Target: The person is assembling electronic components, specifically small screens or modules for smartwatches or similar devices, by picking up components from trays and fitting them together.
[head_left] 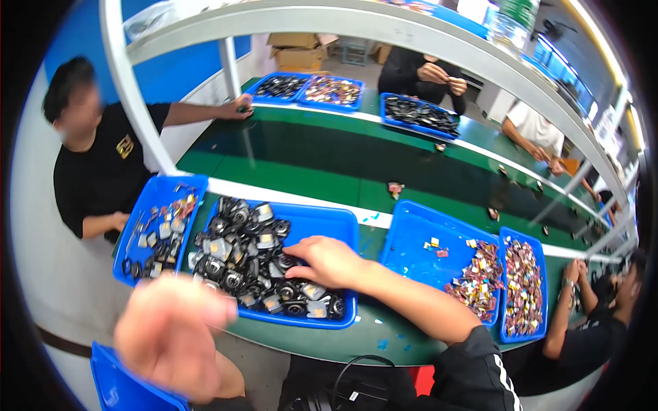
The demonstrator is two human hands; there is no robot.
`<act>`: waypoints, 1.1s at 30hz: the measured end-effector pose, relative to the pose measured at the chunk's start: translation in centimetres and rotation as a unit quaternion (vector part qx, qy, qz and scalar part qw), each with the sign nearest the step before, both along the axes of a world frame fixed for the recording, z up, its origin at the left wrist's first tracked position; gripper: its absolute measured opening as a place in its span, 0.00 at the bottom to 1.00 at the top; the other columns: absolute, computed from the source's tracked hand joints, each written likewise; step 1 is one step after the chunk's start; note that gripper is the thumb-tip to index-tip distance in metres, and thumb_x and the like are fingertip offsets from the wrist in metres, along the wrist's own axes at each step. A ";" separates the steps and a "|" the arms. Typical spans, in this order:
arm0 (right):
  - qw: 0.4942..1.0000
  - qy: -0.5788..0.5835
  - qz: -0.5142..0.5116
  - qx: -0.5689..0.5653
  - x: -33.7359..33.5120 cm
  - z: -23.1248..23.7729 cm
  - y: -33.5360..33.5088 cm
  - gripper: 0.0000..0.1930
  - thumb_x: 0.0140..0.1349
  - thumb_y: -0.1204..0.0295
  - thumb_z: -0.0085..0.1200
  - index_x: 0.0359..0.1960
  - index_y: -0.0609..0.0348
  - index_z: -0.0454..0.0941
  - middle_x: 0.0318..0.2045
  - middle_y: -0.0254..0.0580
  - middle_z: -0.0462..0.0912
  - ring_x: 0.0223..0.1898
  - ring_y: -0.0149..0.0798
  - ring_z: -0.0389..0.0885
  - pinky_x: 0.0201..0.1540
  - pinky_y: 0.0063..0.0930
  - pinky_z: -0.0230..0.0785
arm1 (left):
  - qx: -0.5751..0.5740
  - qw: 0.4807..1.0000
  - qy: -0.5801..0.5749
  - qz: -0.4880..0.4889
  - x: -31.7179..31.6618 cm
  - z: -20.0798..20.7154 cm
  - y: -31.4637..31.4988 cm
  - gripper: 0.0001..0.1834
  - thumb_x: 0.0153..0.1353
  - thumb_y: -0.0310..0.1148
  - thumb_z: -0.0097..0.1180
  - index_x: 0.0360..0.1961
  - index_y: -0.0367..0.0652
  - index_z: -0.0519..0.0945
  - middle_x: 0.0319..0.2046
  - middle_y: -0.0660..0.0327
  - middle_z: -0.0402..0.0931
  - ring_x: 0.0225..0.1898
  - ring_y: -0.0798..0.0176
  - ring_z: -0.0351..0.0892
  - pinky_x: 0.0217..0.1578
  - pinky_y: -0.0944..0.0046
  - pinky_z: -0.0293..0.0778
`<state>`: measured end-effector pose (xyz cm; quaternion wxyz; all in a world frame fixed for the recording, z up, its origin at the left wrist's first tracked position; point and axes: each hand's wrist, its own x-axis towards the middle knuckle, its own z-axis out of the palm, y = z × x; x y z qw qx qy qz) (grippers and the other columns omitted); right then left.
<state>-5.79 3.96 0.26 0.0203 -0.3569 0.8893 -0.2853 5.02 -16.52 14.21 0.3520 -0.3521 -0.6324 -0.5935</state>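
My right hand [327, 263] reaches into a blue tray [322, 218] heaped with black parts [236, 250], which have round lens-like faces and pale square patches. Its thumb and fingers close around one black round part [285, 262] at the right side of the heap. Close to the camera, my left hand [175, 335] is raised in front of the tray's near left corner. It is blurred, with its fingers curled, and whether anything is in them cannot be made out.
Left stands a blue tray [154, 194] of mixed small pieces. Two blue trays of small reddish wired parts [473, 284] [524, 288] stand right. Beyond runs a green conveyor belt [295, 140] with scattered parts, under a white frame [329, 24]. Several co-workers sit around it.
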 end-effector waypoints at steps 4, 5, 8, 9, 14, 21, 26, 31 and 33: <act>0.997 -0.031 -0.064 -0.014 0.4 -0.6 0.5 0.23 0.59 0.58 0.60 0.51 0.60 0.75 0.36 0.54 0.81 0.43 0.56 0.80 0.48 0.47 0.72 | -0.248 0.949 -0.122 0.150 -6.4 -4.2 3.1 0.15 0.57 0.17 0.54 0.46 0.36 0.80 0.38 0.52 0.80 0.40 0.53 0.79 0.41 0.60 0.76; 0.996 -0.034 -0.071 -0.036 0.6 -0.7 0.2 0.24 0.56 0.60 0.63 0.50 0.60 0.74 0.37 0.54 0.80 0.45 0.56 0.79 0.49 0.46 0.71 | -0.341 0.922 -0.088 0.159 -7.5 -5.9 2.7 0.16 0.56 0.18 0.54 0.46 0.37 0.80 0.41 0.53 0.80 0.44 0.51 0.78 0.43 0.58 0.76; 0.987 -0.031 -0.111 -0.114 1.0 -0.7 -0.2 0.25 0.48 0.69 0.69 0.45 0.60 0.69 0.43 0.51 0.73 0.52 0.57 0.72 0.52 0.44 0.69 | -0.506 0.846 -0.072 0.154 -8.3 -10.3 1.4 0.23 0.51 0.17 0.53 0.51 0.39 0.78 0.50 0.53 0.76 0.53 0.47 0.73 0.52 0.52 0.72; 0.985 -0.031 -0.108 -0.127 0.9 -0.7 0.1 0.24 0.48 0.70 0.68 0.44 0.60 0.69 0.42 0.51 0.73 0.50 0.57 0.73 0.51 0.44 0.68 | -0.511 0.846 -0.065 0.134 -8.0 -10.5 1.5 0.26 0.51 0.16 0.52 0.53 0.39 0.76 0.51 0.52 0.75 0.54 0.46 0.72 0.53 0.52 0.72; 0.958 0.102 -0.167 -0.209 3.5 0.9 3.1 0.12 0.50 0.80 0.61 0.35 0.61 0.71 0.35 0.46 0.75 0.38 0.54 0.78 0.39 0.43 0.73 | -0.200 0.901 -0.383 -0.050 -7.5 -11.2 3.4 0.27 0.67 0.29 0.49 0.67 0.37 0.61 0.55 0.47 0.72 0.51 0.59 0.75 0.45 0.60 0.77; 0.946 0.241 -0.139 -0.164 7.4 4.3 8.3 0.13 0.47 0.80 0.61 0.38 0.58 0.80 0.40 0.44 0.77 0.41 0.47 0.80 0.42 0.34 0.76 | 0.003 0.754 -0.552 -0.356 -6.5 -11.7 11.2 0.18 0.74 0.40 0.40 0.53 0.36 0.69 0.34 0.54 0.77 0.27 0.64 0.80 0.23 0.70 0.76; 0.897 0.030 -0.348 -0.271 7.9 4.6 16.3 0.15 0.51 0.74 0.64 0.43 0.55 0.82 0.41 0.45 0.78 0.46 0.49 0.78 0.50 0.38 0.72 | 0.095 0.680 -0.605 -0.403 -6.4 -12.0 14.2 0.10 0.73 0.34 0.43 0.47 0.38 0.70 0.41 0.49 0.80 0.29 0.61 0.82 0.24 0.69 0.77; 0.937 0.076 -0.318 0.124 7.2 -0.7 22.8 0.13 0.52 0.72 0.63 0.41 0.53 0.82 0.37 0.43 0.80 0.40 0.48 0.80 0.44 0.36 0.74 | 0.141 0.666 -0.623 -0.384 -7.5 -13.0 17.5 0.10 0.72 0.32 0.45 0.47 0.36 0.70 0.46 0.48 0.79 0.38 0.54 0.84 0.36 0.65 0.82; 0.931 0.071 -0.331 0.135 7.1 -1.3 22.8 0.12 0.52 0.71 0.63 0.40 0.54 0.82 0.36 0.44 0.80 0.40 0.50 0.80 0.44 0.37 0.74 | 0.137 0.662 -0.624 -0.391 -7.6 -13.3 17.6 0.10 0.71 0.31 0.46 0.48 0.36 0.69 0.47 0.48 0.78 0.42 0.49 0.84 0.41 0.62 0.83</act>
